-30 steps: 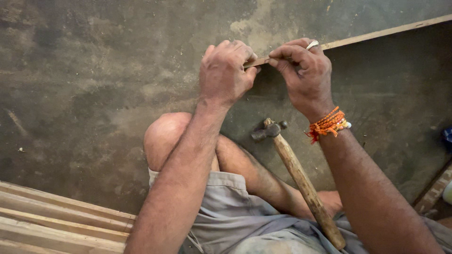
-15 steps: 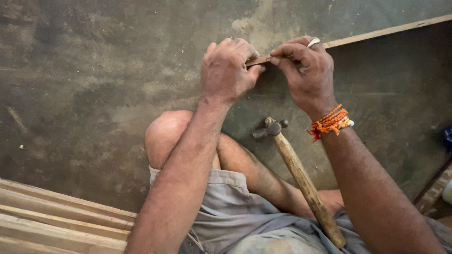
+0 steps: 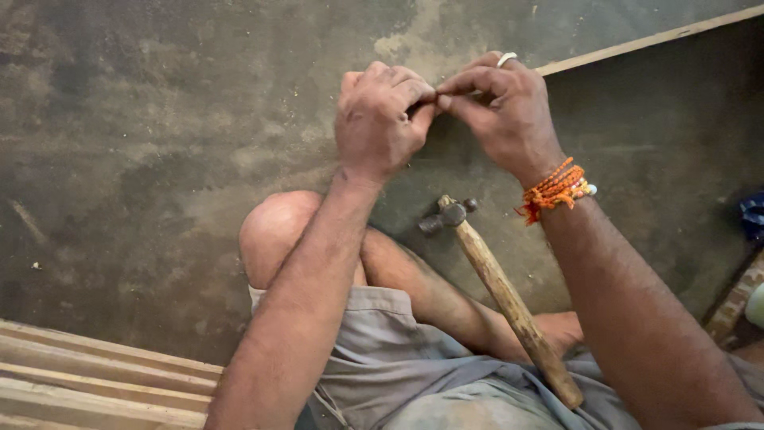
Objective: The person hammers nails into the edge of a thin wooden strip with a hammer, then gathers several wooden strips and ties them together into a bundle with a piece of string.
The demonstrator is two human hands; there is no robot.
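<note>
My left hand (image 3: 382, 119) and my right hand (image 3: 501, 111) meet fingertip to fingertip above the concrete floor, pinching a small thin piece (image 3: 424, 102) between them. Fingers cover most of that piece, so I cannot tell what it is. There is a white ring on my right hand and an orange bead bracelet (image 3: 557, 189) on its wrist. A hammer (image 3: 509, 302) with a wooden handle lies below the hands. Its metal head (image 3: 450, 215) rests on the floor by my bent knee (image 3: 278, 231), and its handle runs down across my leg.
Pale wooden slats (image 3: 95, 382) lie stacked at the lower left. A long thin wooden strip (image 3: 652, 38) crosses the floor at the upper right. At the right edge are a blue object (image 3: 752, 215) and a worn wooden piece (image 3: 736, 299).
The two hands have closed in on each other. The thin brown piece that showed between them earlier is now almost covered by the fingers. The hammer has not moved.
</note>
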